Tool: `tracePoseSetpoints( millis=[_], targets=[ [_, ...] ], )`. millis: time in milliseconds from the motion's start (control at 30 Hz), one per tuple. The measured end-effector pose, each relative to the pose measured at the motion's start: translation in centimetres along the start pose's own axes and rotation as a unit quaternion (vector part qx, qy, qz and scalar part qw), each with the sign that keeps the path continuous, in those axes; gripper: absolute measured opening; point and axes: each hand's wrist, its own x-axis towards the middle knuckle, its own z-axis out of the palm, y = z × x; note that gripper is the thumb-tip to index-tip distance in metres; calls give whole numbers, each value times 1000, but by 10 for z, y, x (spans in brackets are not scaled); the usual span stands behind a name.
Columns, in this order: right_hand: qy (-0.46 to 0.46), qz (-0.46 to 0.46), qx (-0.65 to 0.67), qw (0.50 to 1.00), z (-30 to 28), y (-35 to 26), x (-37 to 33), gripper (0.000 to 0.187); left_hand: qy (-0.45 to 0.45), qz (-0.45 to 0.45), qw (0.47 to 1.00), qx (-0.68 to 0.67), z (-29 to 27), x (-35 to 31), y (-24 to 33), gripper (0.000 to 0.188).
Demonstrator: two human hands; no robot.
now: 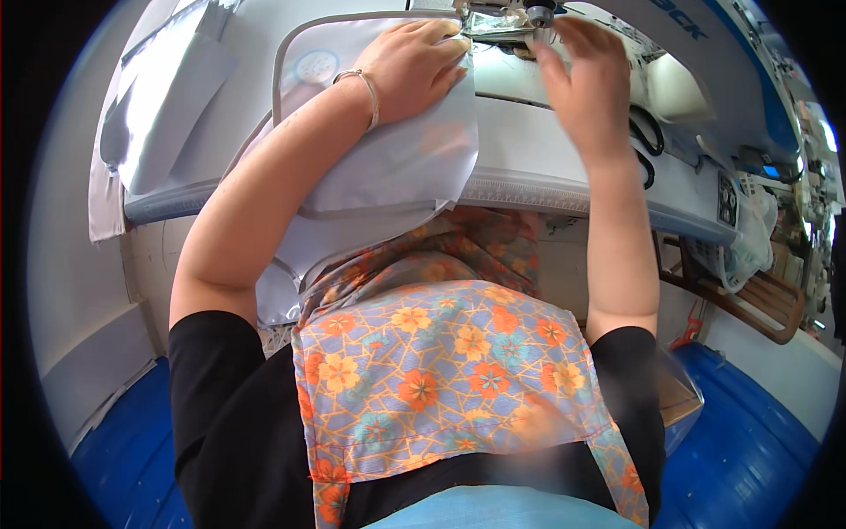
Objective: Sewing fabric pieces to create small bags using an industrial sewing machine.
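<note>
My left hand [412, 69] lies with fingers stretched over a translucent white sheet [423, 167], pressing its right edge close to the sewing needle area. Grey binding runs along the sheet's rim, and its lower part hangs over the table edge toward my lap. My right hand [590, 84] is raised beside the round fitting [539, 14] under the head of the sewing machine [749, 75]. Thumb and fingers there are apart and slightly blurred; I see nothing between them. The needle itself cannot be made out.
Black-handled scissors [650, 145] lie right of my right wrist. Stacked white sheets [167, 115] rest at the table's left. A measuring scale runs along the front edge [529, 189]. A clear plastic bag [753, 229] hangs at the right, near a brown wooden frame [775, 304].
</note>
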Motion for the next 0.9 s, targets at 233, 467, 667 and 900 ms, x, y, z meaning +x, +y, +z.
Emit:
tracePoseSetpoints(
  millis=[233, 467, 667, 900],
  targets=[
    [-48, -10, 123, 991, 0, 34, 30, 30, 27, 23, 999, 3, -5, -2, -2, 28],
    [-75, 31, 136, 987, 6, 42, 24, 36, 16, 22, 999, 23, -6, -4, -4, 29],
    [-48, 49, 116, 991, 10, 47, 20, 34, 23, 41, 999, 17, -4, -4, -10, 30],
    [-58, 40, 114, 991, 8, 45, 26, 32, 7, 44, 999, 10, -6, -7, -11, 37]
  ],
)
